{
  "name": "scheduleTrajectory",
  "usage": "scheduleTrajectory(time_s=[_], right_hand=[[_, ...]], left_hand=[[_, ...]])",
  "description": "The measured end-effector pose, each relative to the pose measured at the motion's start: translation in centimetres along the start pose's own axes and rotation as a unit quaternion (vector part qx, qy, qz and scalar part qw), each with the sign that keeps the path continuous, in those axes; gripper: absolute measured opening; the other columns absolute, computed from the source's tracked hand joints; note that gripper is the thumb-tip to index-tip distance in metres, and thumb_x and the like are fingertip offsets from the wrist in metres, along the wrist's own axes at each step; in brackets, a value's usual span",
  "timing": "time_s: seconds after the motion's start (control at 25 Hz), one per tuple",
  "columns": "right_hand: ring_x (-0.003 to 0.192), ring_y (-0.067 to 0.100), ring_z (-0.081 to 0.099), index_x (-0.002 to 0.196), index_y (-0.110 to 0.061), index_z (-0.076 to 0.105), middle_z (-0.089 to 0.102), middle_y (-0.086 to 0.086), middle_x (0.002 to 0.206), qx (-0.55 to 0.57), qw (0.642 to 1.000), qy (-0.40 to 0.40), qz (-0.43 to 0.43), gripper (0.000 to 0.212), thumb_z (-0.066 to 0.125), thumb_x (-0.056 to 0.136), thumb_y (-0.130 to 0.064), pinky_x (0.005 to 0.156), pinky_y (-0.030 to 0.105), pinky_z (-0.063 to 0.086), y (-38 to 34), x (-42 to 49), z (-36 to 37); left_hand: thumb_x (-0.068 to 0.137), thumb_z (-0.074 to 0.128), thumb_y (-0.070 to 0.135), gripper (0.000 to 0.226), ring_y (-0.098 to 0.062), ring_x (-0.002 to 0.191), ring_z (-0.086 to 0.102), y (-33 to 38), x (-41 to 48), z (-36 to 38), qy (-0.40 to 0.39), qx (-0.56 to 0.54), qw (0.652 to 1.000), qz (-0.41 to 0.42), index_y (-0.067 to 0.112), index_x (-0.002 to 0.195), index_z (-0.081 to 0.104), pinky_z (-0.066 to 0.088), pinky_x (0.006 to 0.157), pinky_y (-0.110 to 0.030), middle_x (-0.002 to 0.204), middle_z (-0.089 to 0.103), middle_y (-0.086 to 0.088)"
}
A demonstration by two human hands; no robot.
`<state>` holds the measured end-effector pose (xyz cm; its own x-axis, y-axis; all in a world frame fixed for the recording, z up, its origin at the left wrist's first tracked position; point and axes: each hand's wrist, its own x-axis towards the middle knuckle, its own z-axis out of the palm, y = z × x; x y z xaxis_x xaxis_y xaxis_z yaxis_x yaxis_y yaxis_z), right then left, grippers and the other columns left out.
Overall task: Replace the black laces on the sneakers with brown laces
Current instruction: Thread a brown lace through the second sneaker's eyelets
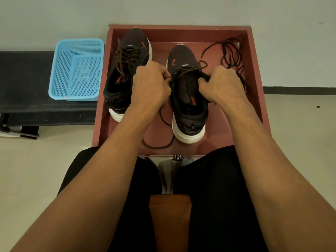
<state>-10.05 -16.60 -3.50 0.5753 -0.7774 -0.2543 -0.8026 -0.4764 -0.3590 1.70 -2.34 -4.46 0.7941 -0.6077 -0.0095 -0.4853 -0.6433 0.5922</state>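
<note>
While the dark white-soled sneaker (189,110) stands mid-frame in the reddish wooden tray (181,27), I see the left hand (151,84) pinching its brown lace (192,69) with curled fingers and the right hand (221,84) gripping its black upper edge. A second sneaker (127,59), brown-laced, stands to its left; loose black laces (231,53) lie upper right.
</note>
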Motion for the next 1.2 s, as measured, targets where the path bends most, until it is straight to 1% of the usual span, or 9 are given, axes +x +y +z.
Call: scheduleTrajectory(time_s=[0.16, 0.32, 0.52, 0.64, 0.76, 0.88, 1.0, 1.12, 1.2], right_hand=[[0.098, 0.038, 0.070, 0.116, -0.006, 0.066, 0.070, 0.019, 0.111, -0.005, 1.000, -0.004, 0.010, 0.036, 0.056, 0.101, -0.037, 0.075, 0.035, 0.051, -0.1, -0.2, -0.2], [0.087, 0.036, 0.073, 0.112, -0.011, 0.068, 0.073, 0.018, 0.102, 0.006, 1.000, -0.017, 0.008, 0.036, 0.055, 0.098, -0.042, 0.080, 0.041, 0.062, -0.1, -0.2, -0.1], [0.086, 0.036, 0.072, 0.107, -0.016, 0.069, 0.073, 0.014, 0.096, -0.009, 0.999, -0.031, -0.043, 0.025, 0.054, 0.101, -0.036, 0.085, 0.043, 0.061, -0.1, -0.5, -0.2], [0.088, 0.037, 0.072, 0.110, -0.014, 0.068, 0.072, 0.015, 0.099, -0.018, 0.998, -0.028, -0.056, 0.025, 0.053, 0.103, -0.032, 0.084, 0.040, 0.060, -0.2, -0.5, -0.2], [0.090, 0.037, 0.072, 0.111, -0.011, 0.068, 0.073, 0.018, 0.100, -0.007, 0.999, -0.024, -0.030, 0.027, 0.053, 0.103, -0.032, 0.080, 0.036, 0.057, -0.1, -0.3, -0.2], [0.094, 0.040, 0.072, 0.112, -0.007, 0.067, 0.073, 0.021, 0.105, -0.008, 1.000, -0.010, 0.003, 0.032, 0.054, 0.102, -0.034, 0.075, 0.035, 0.053, 0.1, -0.1, -0.1], [0.092, 0.039, 0.073, 0.111, -0.006, 0.066, 0.073, 0.022, 0.105, -0.004, 1.000, -0.010, 0.010, 0.032, 0.053, 0.102, -0.033, 0.077, 0.037, 0.058, 0.2, -0.1, -0.1], [0.090, 0.037, 0.073, 0.111, -0.006, 0.067, 0.073, 0.019, 0.102, -0.006, 1.000, -0.013, 0.009, 0.031, 0.054, 0.102, -0.032, 0.077, 0.038, 0.059, 0.1, -0.2, -0.2], [0.088, 0.036, 0.073, 0.111, -0.006, 0.067, 0.073, 0.018, 0.101, -0.010, 1.000, -0.012, 0.008, 0.030, 0.054, 0.102, -0.031, 0.076, 0.037, 0.060, 0.1, -0.3, -0.1]], left_hand=[[0.088, 0.077, 0.020, 0.025, -0.039, 0.100, 0.066, -0.6, -0.5, -0.2, -0.099, 0.142, 0.982, -0.073, 0.011, 0.111, 0.072, 0.055, 0.080, -0.041, 0.112, 0.065, -0.017], [0.086, 0.079, 0.018, 0.037, -0.041, 0.108, 0.064, -0.7, -0.6, -0.4, -0.192, 0.193, 0.958, -0.093, 0.008, 0.119, 0.065, 0.055, 0.082, -0.043, 0.121, 0.060, -0.019], [0.093, 0.067, 0.021, 0.022, -0.026, 0.094, 0.072, -0.5, -0.7, -0.6, -0.059, 0.031, 0.997, 0.028, 0.020, 0.113, 0.076, 0.060, 0.088, -0.039, 0.100, 0.076, -0.003], [0.096, 0.069, 0.024, 0.016, -0.020, 0.091, 0.072, 0.2, -0.6, -0.6, 0.008, -0.027, 0.999, 0.035, 0.022, 0.109, 0.078, 0.060, 0.088, -0.037, 0.093, 0.075, 0.002], [0.094, 0.072, 0.022, 0.008, -0.021, 0.087, 0.071, 0.4, -0.5, -0.5, 0.005, -0.009, 1.000, 0.019, 0.020, 0.097, 0.080, 0.061, 0.084, -0.037, 0.085, 0.071, 0.004], [0.091, 0.072, 0.019, 0.009, -0.031, 0.091, 0.068, 0.0, -0.6, -0.7, -0.062, 0.065, 0.996, -0.011, 0.013, 0.096, 0.077, 0.060, 0.084, -0.041, 0.093, 0.071, -0.007], [0.089, 0.077, 0.020, 0.025, -0.034, 0.093, 0.058, 0.2, -1.1, -1.0, -0.171, 0.163, 0.969, -0.068, 0.007, 0.104, 0.062, 0.053, 0.078, -0.041, 0.109, 0.057, -0.014], [0.090, 0.076, 0.018, 0.033, -0.036, 0.103, 0.058, 0.9, -1.5, -1.1, -0.215, 0.194, 0.954, -0.080, 0.012, 0.110, 0.052, 0.051, 0.080, -0.042, 0.115, 0.049, -0.014], [0.089, 0.077, 0.017, 0.035, -0.033, 0.097, 0.058, 0.9, -1.5, -1.1, -0.224, 0.199, 0.951, -0.079, 0.016, 0.106, 0.047, 0.051, 0.073, -0.039, 0.117, 0.050, -0.014]])
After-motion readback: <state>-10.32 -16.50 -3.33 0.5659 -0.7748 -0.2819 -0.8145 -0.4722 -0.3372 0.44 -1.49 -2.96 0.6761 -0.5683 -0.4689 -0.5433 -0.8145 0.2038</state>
